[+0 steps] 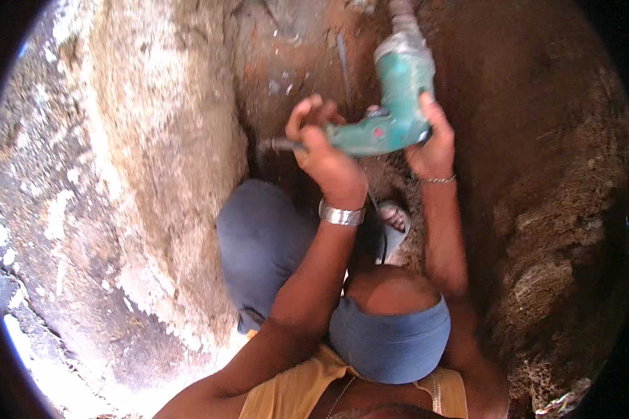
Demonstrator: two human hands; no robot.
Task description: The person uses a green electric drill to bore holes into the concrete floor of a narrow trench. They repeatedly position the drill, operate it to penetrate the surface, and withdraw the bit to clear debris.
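Observation:
A green power drill (398, 80) with a dusty grey front end (404, 42) is held out ahead of me, its nose toward the top of the view and its handle (370, 137) toward the left. My left hand (332, 164) is closed at the handle's end, some fingers curled apart from it. A thin blurred piece (279, 144), perhaps the cable, sticks out beside that hand. My right hand (437, 143) grips the rear of the drill body, thumb along its side. Whatever the nose touches lies beyond the upper edge, out of sight.
A pale rough earthen or stone wall (168, 126) rises close on the left, a darker brown one (538, 174) on the right. My bent knees, in blue-grey cloth (265, 237), fill the near space. A sandalled foot (395, 220) and a dark cord (382, 244) show between them.

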